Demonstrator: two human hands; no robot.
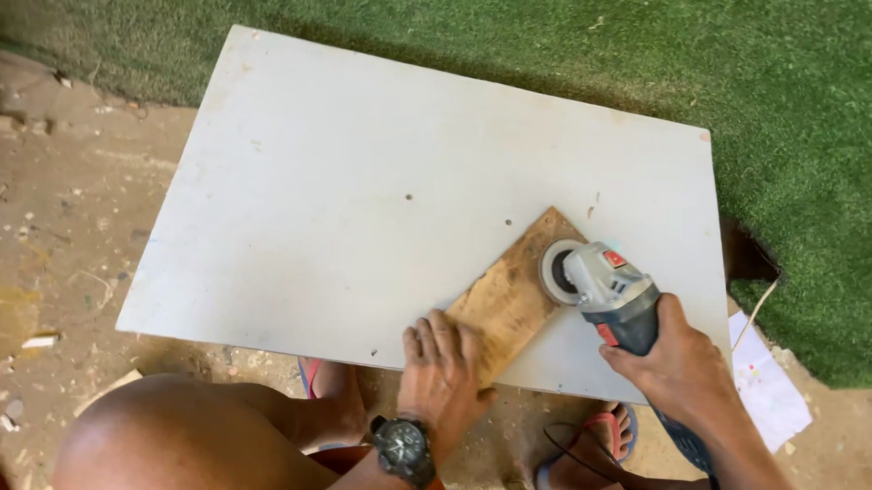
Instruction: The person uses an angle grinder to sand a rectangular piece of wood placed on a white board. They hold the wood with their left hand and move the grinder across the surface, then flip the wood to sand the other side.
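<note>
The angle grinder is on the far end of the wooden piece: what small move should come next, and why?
Probably draw the angle grinder slowly along the wooden piece toward the left hand. Its disc sits at the far corner only, the right hand grips the body, and the left hand pins the near end on the white board.

Wooden piece and angle grinder on a board, at the board's 5 o'clock corner

The wooden piece [510, 296] lies flat on the board [357, 199]; the left hand [440, 370] presses its 7 o'clock end; the angle grinder [602, 287], in the right hand [682, 367], meets its 2 o'clock edge; artificial grass [799, 116] lies at 12 and 3 o'clock of the board; a paper sheet [770, 388] lies at 4 o'clock; dirt floor [59, 239] at 9 o'clock.
</note>
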